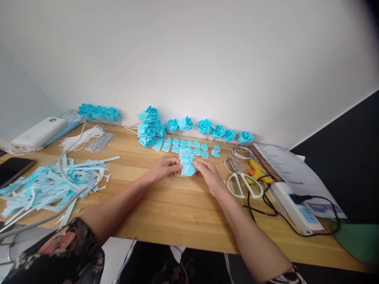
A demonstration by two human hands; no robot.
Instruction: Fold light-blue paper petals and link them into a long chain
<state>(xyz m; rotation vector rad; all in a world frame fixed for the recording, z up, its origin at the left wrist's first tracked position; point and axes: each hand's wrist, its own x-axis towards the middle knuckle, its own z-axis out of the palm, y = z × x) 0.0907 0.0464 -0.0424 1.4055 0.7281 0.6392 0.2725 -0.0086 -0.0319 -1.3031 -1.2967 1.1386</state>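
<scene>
Between my hands is a pleated piece of light blue face-mask fabric [187, 162], held just above the wooden table. My left hand [166, 169] pinches its left edge with thumb and fingers. On the opposite edge, my right hand [207, 173] grips the fabric the same way. Just beyond lie two rows of small folded blue petals [175, 148], with a few more petals [216, 153] to the right. Blue fabric flowers [147, 130] are stacked behind them, and others [205, 126] stand along the wall.
Scissors [237, 177], a yellow glue gun [258, 170] and a power strip [297, 209] with a black cord occupy the right side. Cut strips [56, 183] are heaped at left, near a phone [14, 170], wire ties [101, 142], a white box-shaped device [40, 132] and stacked masks [65, 127].
</scene>
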